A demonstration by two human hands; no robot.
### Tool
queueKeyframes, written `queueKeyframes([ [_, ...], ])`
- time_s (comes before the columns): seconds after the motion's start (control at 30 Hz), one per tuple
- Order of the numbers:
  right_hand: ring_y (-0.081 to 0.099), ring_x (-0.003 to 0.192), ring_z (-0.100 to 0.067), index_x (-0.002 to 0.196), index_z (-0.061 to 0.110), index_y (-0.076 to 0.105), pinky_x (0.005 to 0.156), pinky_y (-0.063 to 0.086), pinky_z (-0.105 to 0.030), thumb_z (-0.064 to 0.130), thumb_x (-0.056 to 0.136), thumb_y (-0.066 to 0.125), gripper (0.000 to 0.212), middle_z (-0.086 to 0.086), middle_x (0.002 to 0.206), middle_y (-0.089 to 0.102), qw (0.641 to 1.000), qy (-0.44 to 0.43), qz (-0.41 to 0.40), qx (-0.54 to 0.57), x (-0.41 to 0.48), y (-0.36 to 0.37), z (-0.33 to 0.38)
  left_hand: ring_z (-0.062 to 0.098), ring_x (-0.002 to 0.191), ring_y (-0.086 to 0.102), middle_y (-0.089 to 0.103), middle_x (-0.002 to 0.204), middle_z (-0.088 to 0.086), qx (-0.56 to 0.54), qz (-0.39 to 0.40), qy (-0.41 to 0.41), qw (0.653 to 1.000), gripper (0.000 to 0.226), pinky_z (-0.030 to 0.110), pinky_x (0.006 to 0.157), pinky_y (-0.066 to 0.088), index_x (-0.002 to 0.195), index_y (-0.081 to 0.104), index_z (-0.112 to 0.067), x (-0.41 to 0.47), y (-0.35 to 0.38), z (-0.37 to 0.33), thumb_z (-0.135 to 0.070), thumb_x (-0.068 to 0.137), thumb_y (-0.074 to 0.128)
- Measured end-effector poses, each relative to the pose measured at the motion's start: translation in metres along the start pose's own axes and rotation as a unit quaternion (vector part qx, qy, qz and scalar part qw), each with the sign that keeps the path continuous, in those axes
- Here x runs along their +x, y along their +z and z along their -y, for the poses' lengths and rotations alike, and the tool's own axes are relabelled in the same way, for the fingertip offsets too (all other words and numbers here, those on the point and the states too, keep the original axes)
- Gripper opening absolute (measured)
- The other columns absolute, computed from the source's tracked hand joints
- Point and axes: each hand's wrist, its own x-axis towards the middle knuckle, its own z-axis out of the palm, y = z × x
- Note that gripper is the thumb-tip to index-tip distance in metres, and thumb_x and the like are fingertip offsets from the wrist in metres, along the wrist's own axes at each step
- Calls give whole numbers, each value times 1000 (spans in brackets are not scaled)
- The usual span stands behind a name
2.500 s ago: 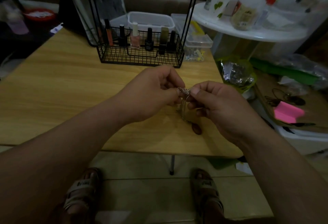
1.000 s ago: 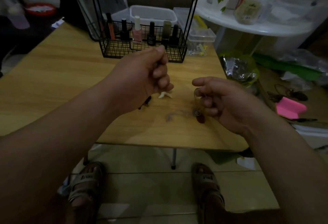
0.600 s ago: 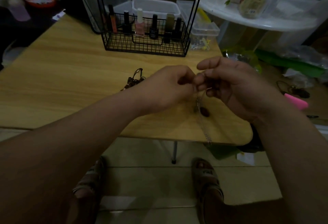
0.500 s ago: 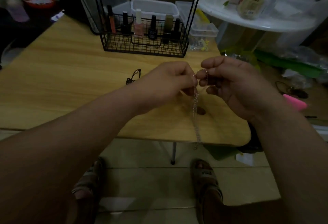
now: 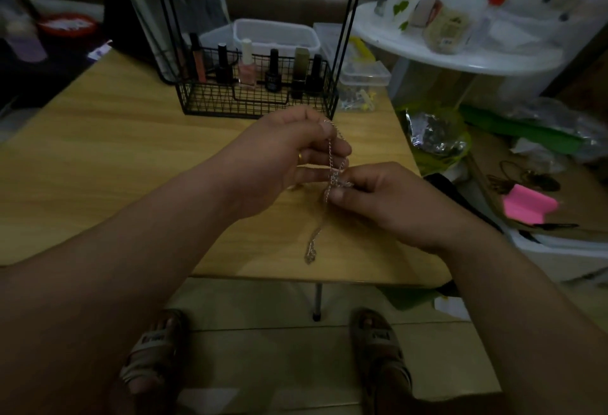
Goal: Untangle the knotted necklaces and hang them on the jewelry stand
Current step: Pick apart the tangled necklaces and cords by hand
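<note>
A thin silver necklace chain (image 5: 331, 158) runs between both hands above the wooden table (image 5: 98, 164). My left hand (image 5: 283, 154) pinches its upper end between thumb and forefinger. My right hand (image 5: 385, 197) pinches a small tangle of the chain lower down, close to the left hand's fingers. The loose tail (image 5: 312, 246) of the chain lies on the table near the front edge. The black wire jewelry stand (image 5: 256, 98) is at the back of the table, its two thin uprights rising out of view.
The stand's basket holds several nail polish bottles (image 5: 246, 69). Clear plastic boxes (image 5: 362, 82) sit behind and to its right. A white round side table (image 5: 454, 55) loaded with clutter stands at the right, with bags and a pink object (image 5: 529, 207) on the floor.
The left hand rose with the chain's top end while the right hand dropped lower and took hold of the tangle. The chain's tail now lies on the table instead of hanging past its edge.
</note>
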Motion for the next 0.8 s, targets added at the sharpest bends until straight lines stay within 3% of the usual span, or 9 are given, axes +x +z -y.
queueKeyframes([
  [0.1, 66, 82, -16, 95, 18, 76, 83, 51, -29, 29, 104, 57, 23, 0, 83, 72, 997, -8, -24, 71, -6, -10, 3, 35, 102, 74, 73, 112, 21, -15, -30, -18, 999, 10, 49, 94, 60, 101, 56, -12, -1, -3, 5, -16, 108, 50],
  [0.3, 52, 64, -19, 87, 10, 67, 62, 48, -28, 31, 107, 47, 35, -3, 64, 45, 975, -37, -82, 206, -8, -18, 13, 36, 99, 70, 73, 112, 17, 46, 79, -69, 993, 33, 47, 89, 53, 127, 59, -9, -8, 7, 21, -33, 106, 49],
  [0.4, 54, 65, -20, 87, 11, 68, 62, 46, -30, 35, 108, 44, 40, -1, 63, 50, 966, -31, -140, 215, -5, -24, 9, 15, 61, 48, 64, 82, 5, 71, 69, -65, 993, 19, 30, 61, 44, 116, 65, -9, -13, 7, 20, -21, 106, 54],
  [0.47, 60, 69, -18, 90, 13, 70, 65, 47, -32, 37, 109, 44, 40, -3, 69, 57, 961, -21, -187, 201, -3, -28, 4, 9, 53, 35, 56, 72, 0, 109, 63, -59, 990, 16, 23, 49, 30, 109, 66, -10, -16, 3, 16, -19, 107, 54],
  [0.63, 69, 78, -17, 99, 14, 74, 66, 52, -29, 39, 108, 47, 38, -3, 82, 72, 934, 12, -252, 251, -3, -39, -4, 11, 52, 34, 60, 69, 4, 151, 37, -38, 987, 34, 23, 46, 27, 99, 70, -11, -21, -9, 10, -30, 111, 44],
  [0.8, 70, 79, -18, 96, 12, 71, 67, 54, -29, 33, 107, 51, 31, -3, 85, 74, 926, 30, -259, 272, -4, -39, -8, 15, 57, 47, 64, 72, 5, 182, -8, -10, 983, 44, 26, 51, 40, 83, 59, -8, -28, -14, -1, -35, 111, 39],
])
